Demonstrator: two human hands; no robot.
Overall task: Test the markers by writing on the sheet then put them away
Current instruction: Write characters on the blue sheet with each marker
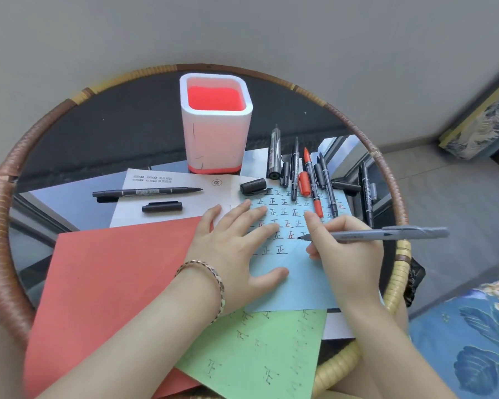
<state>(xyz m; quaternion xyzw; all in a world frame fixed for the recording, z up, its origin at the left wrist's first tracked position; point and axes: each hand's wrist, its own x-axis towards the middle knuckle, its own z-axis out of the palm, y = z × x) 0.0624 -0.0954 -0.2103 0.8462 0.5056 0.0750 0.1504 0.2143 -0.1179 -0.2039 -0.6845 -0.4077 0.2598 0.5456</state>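
Observation:
My right hand [344, 249] grips a grey marker [386, 234] with its tip touching the light blue sheet [297, 286], which is covered in rows of written characters. My left hand [236, 243] lies flat on the blue sheet, fingers spread, holding it down. A white pen holder with a red inside [216, 122] stands at the back of the table. Several markers [300, 174], black and one red, lie in a row just beyond the blue sheet. Another uncapped black marker [147, 192] and its cap [162, 207] lie on a white sheet [185, 208] at the left.
A red sheet [107, 283] and a green sheet with characters [260, 349] lie under my forearms. Loose black caps [253, 185] sit near the markers. The round glass table has a wicker rim [0, 243]. A floral cushion [473, 335] is at the right.

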